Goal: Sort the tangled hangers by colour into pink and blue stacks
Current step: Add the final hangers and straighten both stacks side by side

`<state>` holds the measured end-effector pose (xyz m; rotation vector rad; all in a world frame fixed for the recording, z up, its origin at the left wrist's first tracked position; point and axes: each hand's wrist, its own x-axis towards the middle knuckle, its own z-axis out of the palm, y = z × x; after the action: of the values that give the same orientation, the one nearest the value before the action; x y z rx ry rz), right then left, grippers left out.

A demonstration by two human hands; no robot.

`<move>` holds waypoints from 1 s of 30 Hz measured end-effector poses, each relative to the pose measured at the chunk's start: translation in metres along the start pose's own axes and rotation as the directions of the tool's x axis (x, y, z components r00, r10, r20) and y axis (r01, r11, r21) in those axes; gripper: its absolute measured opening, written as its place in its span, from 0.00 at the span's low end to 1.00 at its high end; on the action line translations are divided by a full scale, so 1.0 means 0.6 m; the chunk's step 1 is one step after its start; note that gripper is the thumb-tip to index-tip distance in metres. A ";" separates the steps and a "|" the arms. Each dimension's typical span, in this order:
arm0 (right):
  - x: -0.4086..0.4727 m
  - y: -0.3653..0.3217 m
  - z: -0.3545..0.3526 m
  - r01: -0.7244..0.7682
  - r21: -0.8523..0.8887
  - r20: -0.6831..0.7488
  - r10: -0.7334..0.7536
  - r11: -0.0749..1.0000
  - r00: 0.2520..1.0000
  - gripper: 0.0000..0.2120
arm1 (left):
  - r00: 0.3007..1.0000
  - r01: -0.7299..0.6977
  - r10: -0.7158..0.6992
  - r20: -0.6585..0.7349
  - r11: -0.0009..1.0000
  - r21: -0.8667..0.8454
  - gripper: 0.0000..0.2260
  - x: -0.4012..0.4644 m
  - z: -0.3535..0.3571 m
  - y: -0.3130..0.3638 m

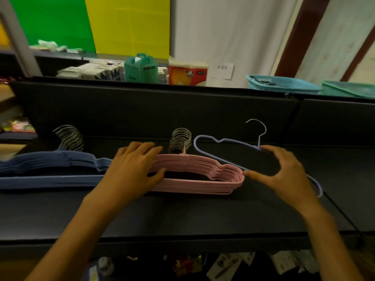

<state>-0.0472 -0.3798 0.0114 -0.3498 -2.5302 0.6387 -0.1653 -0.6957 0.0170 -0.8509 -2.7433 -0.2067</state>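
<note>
A stack of pink hangers point(199, 175) lies in the middle of the black shelf point(182, 216), metal hooks pointing away. My left hand point(134, 169) rests on the stack's left end, thumb tucked inside the frames and fingers spread over the top. A stack of blue hangers point(52, 169) lies to the left. A single blue hanger point(225, 145) lies tilted at the right, one end by the pink stack. My right hand point(282, 171) arches over it with fingers apart, thumb tip touching the pink stack's right end and fingertips near the hanger's neck.
A black back panel point(162, 112) rises behind the shelf. Beyond it stand a teal container point(141, 67), a roll pack point(188, 73), a blue basket point(282, 84) and a green basket point(349, 89). Small packaged items hang below the shelf's front edge.
</note>
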 end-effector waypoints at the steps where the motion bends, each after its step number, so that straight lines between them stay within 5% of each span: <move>1: 0.004 -0.008 0.005 0.019 -0.007 0.005 -0.019 1.000 1.000 0.44 | 0.999 0.042 -0.042 0.004 0.999 0.024 0.29 -0.009 -0.006 -0.007; 16: 0.024 -0.240 0.155 0.320 0.015 0.177 -0.318 0.947 0.931 0.40 | 0.921 0.389 -0.383 -0.074 0.914 0.118 0.28 -0.196 -0.056 -0.201; 30: -0.020 -0.536 0.365 0.376 -0.019 0.236 -0.361 0.926 0.902 0.39 | 0.939 0.342 -0.339 -0.055 0.938 0.061 0.28 -0.277 -0.101 -0.504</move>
<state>-0.1916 -0.7407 0.0007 0.1962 -2.7350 0.4695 -0.1939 -1.0444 0.0094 -0.3416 -2.8198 -0.1900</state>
